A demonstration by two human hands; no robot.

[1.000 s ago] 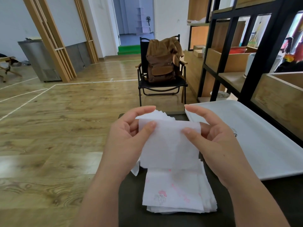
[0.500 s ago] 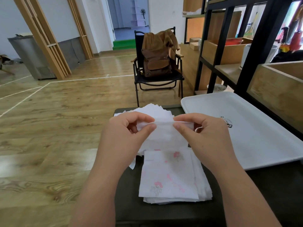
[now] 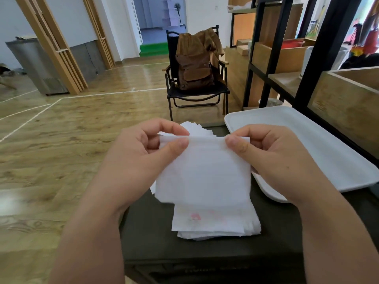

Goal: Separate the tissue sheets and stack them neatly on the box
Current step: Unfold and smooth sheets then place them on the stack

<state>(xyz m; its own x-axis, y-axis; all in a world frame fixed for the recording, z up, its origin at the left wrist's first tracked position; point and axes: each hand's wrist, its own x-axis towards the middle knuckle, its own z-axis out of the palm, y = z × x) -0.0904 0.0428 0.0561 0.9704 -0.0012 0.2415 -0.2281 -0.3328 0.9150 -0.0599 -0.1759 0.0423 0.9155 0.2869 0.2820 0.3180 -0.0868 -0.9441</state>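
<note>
two hands, left hand and right hand, pinching tissue sheet top corners, now lifted off stack on box, edge being peeled.

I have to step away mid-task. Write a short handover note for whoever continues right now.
Left hand and right hand: each pinches a top corner of one tissue sheet, held up over the dark box.
Near stack lies on the box; a fanned pile sits behind the hands.
White tray is to the right.
Left: separate this sheet, stack it, continue.
</note>
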